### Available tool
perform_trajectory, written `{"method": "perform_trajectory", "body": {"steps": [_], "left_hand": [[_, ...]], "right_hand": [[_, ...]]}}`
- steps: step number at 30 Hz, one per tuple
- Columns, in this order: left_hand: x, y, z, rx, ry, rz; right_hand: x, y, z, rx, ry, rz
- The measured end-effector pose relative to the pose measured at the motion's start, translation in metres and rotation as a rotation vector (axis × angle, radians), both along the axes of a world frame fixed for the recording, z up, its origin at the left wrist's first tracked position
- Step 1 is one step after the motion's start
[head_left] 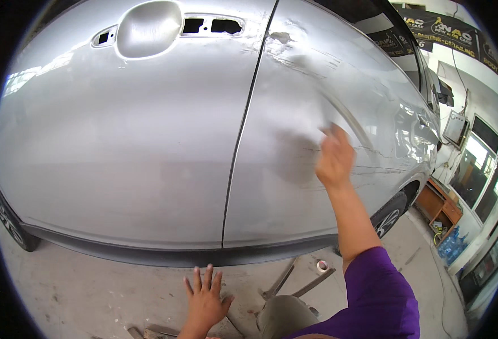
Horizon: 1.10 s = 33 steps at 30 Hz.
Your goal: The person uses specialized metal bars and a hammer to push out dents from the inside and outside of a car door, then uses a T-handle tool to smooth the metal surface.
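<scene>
A silver car's side fills most of the view, with a left door panel (130, 141) and a right door panel (277, 209) divided by a dark gap. My right hand (336, 155) is at the right panel, closed and smeared by motion. A small dark edge shows at its fingertips, but I cannot make out what it is. Around that hand are scratches (381, 169) and scuffs, and a dent (281, 37) lies higher up. Low in front of the car's sill, my left hand (206, 299) has its fingers spread and holds nothing.
A tape roll (322, 265) and dark strips (314, 282) lie on the concrete floor near my knee. The black sill (164, 257) runs along the car's bottom. At right stand a wooden cabinet (449, 212) and blue bottles (453, 246); a cable (442, 294) trails across the floor.
</scene>
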<state>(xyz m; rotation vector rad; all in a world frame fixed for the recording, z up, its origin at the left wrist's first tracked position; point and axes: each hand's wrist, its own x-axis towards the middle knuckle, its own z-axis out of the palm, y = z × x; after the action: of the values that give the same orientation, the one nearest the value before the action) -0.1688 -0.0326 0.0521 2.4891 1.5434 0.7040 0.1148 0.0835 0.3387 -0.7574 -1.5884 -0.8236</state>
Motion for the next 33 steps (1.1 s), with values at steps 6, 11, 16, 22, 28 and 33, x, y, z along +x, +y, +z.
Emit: {"method": "perform_trajectory", "body": {"steps": [6,11,16,22,28,33], "left_hand": [[-0.024,-0.054,-0.088,-0.387,-0.070,0.094],[-0.037,-0.059,-0.113,-0.630,-0.074,0.080],[-0.048,-0.047,-0.126,-0.669,-0.098,0.037],[-0.043,-0.039,-0.129,-0.681,-0.058,-0.023],[-0.049,-0.034,-0.133,-0.821,-0.011,0.020],[-0.046,-0.033,-0.102,-0.953,0.008,0.053]], "right_hand": [[-0.004,-0.015,0.008,-0.285,0.181,0.004],[-0.003,-0.027,-0.008,-0.036,0.132,0.490],[-0.022,-0.013,0.005,-0.258,0.180,-0.032],[-0.010,-0.019,0.000,-0.172,0.120,0.213],[-0.026,-0.019,0.006,-0.239,0.237,0.101],[-0.013,-0.004,0.000,-0.229,0.143,0.065]]}}
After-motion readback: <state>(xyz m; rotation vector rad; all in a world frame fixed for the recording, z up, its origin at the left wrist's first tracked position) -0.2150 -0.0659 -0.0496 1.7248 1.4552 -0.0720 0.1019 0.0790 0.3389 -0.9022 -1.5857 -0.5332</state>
